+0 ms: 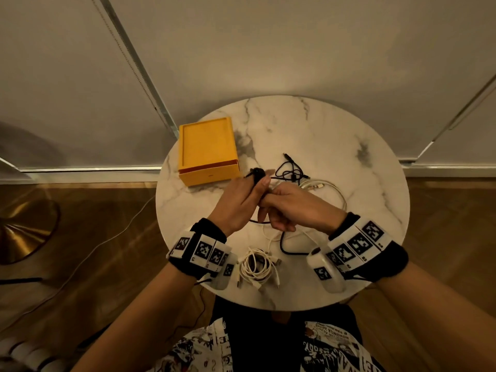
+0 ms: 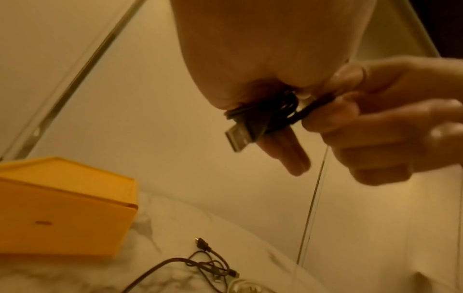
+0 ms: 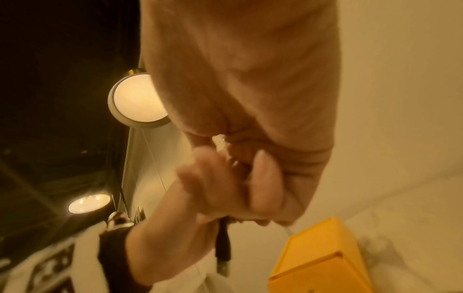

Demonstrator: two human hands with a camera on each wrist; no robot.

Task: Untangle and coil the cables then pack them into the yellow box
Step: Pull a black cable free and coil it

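The left hand (image 1: pixel 236 202) holds a small coil of black cable (image 2: pixel 270 113) wound about its fingers above the middle of the round marble table (image 1: pixel 335 135), the cable's USB plug (image 2: pixel 240 138) sticking out down and leftward toward the yellow box (image 1: pixel 206 149), while the right hand (image 1: pixel 292 208), fingers curled, pinches the cable's free run just beside the coil. That run hangs under the hands and loops across the near tabletop. Beyond the hands lie a tangled black cable (image 1: pixel 290 170) and a white cable (image 1: pixel 327 189); a coiled white bundle (image 1: pixel 257 267) sits at the near edge, and the box rests open at the far-left rim.
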